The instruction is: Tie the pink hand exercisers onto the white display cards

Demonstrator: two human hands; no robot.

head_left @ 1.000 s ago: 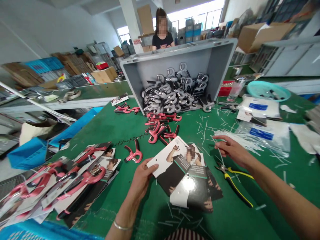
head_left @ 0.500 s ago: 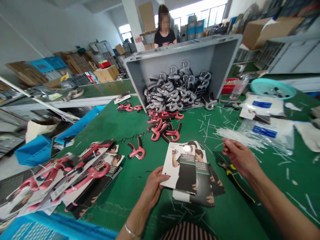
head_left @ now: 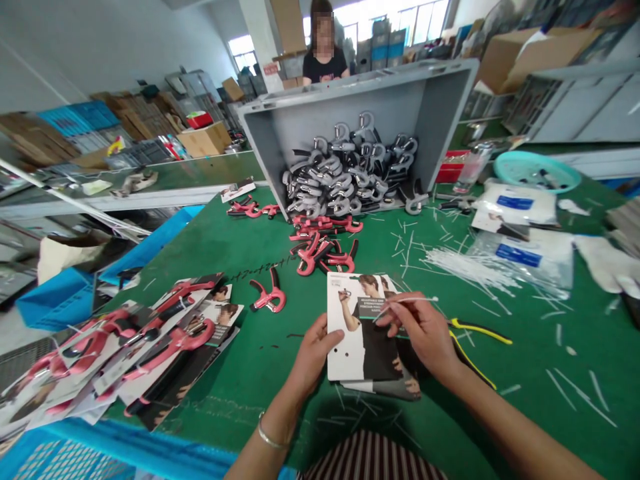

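- Hands: left hand (head_left: 314, 347) has its grip closed on the 9 o'clock edge of the printed card (head_left: 350, 313), thumb on top, fingers beneath.
- Right hand (head_left: 425, 330) has its grip pinched shut on a white cable tie (head_left: 407, 301).
- Card position: it tops a small stack on the green desk (head_left: 250, 360), near the person's body, with its long axis running 12 to 6 o'clock.
- Key relation: the tie lies across the card's upper right part with its long axis roughly 9 to 3 o'clock. Its free end points toward 9 o'clock over the print and its tail sticks out past the fingers toward 3 o'clock. The right hand is the nearer one to the tie and overlaps the card's 3 o'clock edge.
- Nearby: yellow-handled pliers (head_left: 477, 328) just beyond the right hand at 3 o'clock, loose tie bundle (head_left: 465, 265) at 2 o'clock, pink hand grippers (head_left: 320, 257) at 12 o'clock.
- Change from half a second earlier: the right hand was clear of the card near the tie bundle and is now over it. The card is now squared up.
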